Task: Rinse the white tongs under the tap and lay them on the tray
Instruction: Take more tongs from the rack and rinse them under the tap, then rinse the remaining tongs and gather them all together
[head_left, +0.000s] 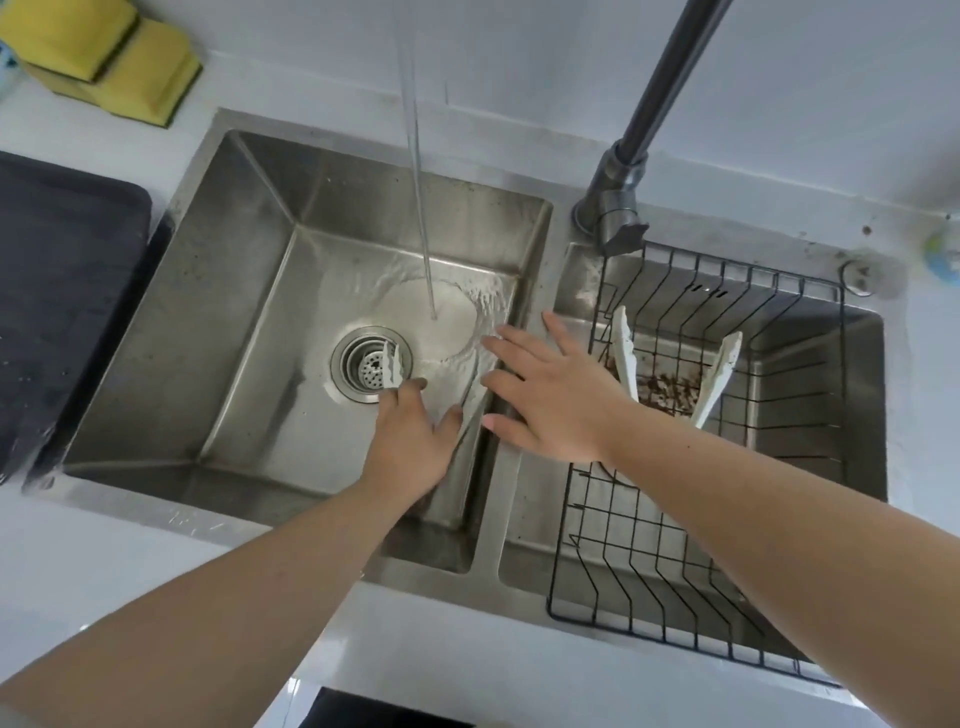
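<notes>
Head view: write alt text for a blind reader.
The left hand grips white tongs near the drain of the left basin, just beside the running water. The right hand hovers open over the divider; a second pair lies in the wire rack, and a dark tray sits at far left.

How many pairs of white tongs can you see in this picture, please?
2: one pair held by the left hand beside the drain; the other pair in the wire rack, partly behind the right hand.
</notes>
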